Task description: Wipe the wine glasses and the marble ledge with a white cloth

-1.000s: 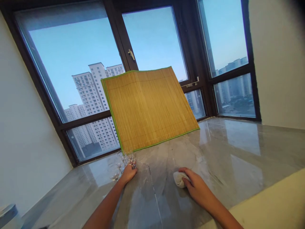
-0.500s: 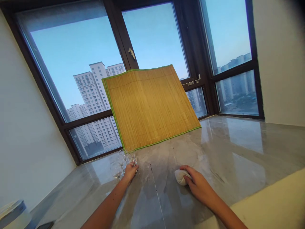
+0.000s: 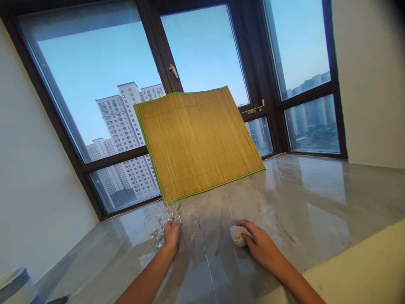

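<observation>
Here, left hand [image 3: 172, 236] around one of several clear glasses [image 3: 160, 219], right hand [image 3: 261, 247] gripping one cloth [image 3: 237, 235].

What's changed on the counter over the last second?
Very little: the left hand has shifted slightly among the small clear glasses, keeping touch with them. The right hand stays on the white cloth; the bamboo mat still leans against the window.

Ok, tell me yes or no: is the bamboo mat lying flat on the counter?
No, the bamboo mat stands tilted against the window, only its lower edge on the counter.
</observation>
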Tool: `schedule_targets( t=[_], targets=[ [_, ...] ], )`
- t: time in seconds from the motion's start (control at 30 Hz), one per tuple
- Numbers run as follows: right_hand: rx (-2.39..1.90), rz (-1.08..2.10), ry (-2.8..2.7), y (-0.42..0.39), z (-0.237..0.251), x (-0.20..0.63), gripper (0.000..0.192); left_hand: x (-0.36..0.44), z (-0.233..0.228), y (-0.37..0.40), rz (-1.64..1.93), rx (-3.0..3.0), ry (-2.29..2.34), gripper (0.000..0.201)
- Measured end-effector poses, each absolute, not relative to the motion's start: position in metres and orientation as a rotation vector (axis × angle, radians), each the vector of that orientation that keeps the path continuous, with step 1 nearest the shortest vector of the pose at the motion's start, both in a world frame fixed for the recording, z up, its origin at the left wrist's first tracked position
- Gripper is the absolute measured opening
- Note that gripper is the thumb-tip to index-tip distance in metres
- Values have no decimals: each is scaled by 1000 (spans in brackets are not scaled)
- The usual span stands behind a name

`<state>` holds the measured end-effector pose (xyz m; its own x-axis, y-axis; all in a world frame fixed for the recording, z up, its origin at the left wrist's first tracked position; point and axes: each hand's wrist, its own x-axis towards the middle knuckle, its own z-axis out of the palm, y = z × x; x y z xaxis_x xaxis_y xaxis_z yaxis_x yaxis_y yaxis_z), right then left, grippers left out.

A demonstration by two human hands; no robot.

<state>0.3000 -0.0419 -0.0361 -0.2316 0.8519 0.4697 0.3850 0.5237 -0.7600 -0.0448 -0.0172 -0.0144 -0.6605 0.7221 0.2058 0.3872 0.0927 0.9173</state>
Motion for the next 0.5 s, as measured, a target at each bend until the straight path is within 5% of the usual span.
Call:
schedule_targets(
  t=[0.33,0.5],
  targets=[
    [-1038,602,-1802,-40,-41,303,42,-20,-14,-142,1612,1475,1831,63],
    [-1066,608,-1819,-38,-42,306,41,-99,34,-220,1087,1803,2432,46]
  ],
)
